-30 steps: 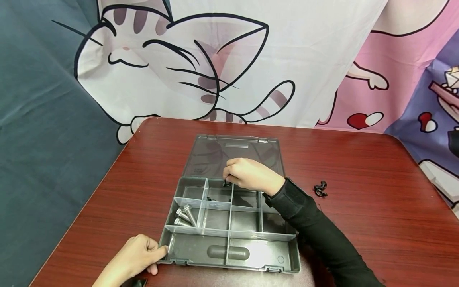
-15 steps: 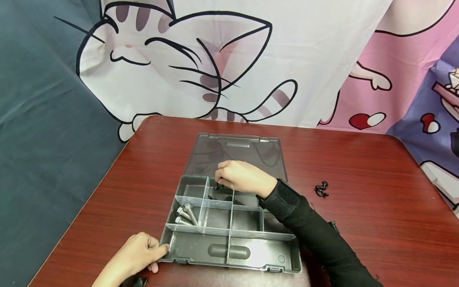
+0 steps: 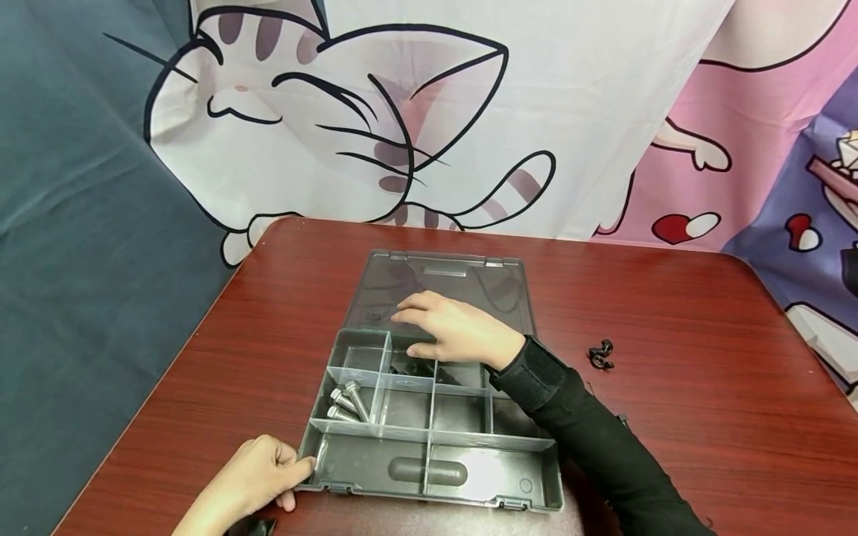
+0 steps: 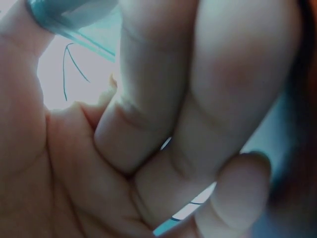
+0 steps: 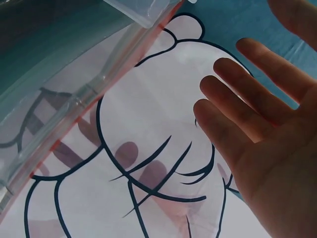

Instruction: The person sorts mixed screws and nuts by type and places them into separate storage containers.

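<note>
A grey divided storage box (image 3: pixel 362 458) lies open on the table. My left hand (image 3: pixel 251 476) holds its near left corner, thumb on the rim and the other fingers curled; the left wrist view shows these curled fingers (image 4: pixel 153 89) close up. My right hand (image 3: pixel 456 327) is over the back row of compartments, its fingers spread and nothing in them. The right wrist view shows its bare palm (image 5: pixel 282 163). Below it, small dark pieces (image 3: pixel 418 370) lie in the second back compartment, partly hidden by the hand. Several silver bolts (image 3: pixel 355 402) lie in the left middle compartment.
The box's see-through lid (image 3: pixel 445 274) lies folded back on the table (image 3: pixel 201 394). A few small black curved pieces (image 3: pixel 601 355) lie to the right. A dark object (image 3: pixel 258 527) is partly under the left wrist. A cartoon cat cloth (image 3: pixel 268 164) hangs behind the table.
My right hand moved left over the second back compartment, let a small black piece go there, then opened and lifted slightly. The left hand stayed at the box corner.
</note>
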`<state>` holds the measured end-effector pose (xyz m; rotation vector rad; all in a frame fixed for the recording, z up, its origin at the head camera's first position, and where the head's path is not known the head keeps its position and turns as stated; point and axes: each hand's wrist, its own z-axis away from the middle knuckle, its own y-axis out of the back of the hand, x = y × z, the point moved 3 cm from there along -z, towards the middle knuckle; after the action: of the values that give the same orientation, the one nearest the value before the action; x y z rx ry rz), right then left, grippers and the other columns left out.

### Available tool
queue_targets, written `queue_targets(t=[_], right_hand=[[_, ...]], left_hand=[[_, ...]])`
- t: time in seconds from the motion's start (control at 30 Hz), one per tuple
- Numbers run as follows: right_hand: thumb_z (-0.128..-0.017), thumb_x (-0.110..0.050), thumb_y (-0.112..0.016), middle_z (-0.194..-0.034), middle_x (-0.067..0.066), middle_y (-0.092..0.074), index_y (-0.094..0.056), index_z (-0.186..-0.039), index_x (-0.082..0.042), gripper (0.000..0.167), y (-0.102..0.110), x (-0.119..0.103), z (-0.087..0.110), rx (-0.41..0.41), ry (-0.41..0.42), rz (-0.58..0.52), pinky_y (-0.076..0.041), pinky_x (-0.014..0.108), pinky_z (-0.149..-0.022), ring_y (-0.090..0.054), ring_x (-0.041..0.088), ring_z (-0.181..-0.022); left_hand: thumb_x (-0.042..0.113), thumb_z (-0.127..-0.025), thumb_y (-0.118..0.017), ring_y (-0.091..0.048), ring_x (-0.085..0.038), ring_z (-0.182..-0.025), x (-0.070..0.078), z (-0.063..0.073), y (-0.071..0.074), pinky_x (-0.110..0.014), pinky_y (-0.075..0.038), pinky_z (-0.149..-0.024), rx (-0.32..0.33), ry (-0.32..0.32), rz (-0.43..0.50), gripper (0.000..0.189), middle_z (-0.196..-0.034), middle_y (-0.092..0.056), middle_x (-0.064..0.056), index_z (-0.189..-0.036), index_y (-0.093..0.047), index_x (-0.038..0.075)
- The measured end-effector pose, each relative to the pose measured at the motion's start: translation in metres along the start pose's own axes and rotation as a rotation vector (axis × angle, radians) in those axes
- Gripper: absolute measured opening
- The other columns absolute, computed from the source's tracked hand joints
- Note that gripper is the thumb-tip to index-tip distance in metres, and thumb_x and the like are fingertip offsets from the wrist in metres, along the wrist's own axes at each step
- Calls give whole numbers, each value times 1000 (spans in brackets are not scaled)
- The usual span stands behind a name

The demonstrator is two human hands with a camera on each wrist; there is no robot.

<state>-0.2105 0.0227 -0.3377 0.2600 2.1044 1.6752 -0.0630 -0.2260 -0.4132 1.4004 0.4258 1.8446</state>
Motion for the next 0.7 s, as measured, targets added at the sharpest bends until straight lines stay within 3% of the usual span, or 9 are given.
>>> queue_targets(t=[0.3,0.7], right_hand=[[-85,-26,-64,-122,7,-50,-52,-126,-6,47,2,3,5,6,-10,22,-36,27,-90,-43,18,-114],[-84,-21,-65,-116,9,-53,-53,-125,-3,46,11,22,27,37,-80,33,-38,29,-90,-48,20,-109]], left_hand=[[30,-82,-63,-48,-11,-46,0,0,0,-23,-33,-43,-3,-6,-1,41,-42,-53,4,-50,-52,8],[29,-82,-62,-49,-12,-47,2,0,0,-24,-35,-45,-8,-7,-2,40,-42,-53,3,-50,-52,8]])
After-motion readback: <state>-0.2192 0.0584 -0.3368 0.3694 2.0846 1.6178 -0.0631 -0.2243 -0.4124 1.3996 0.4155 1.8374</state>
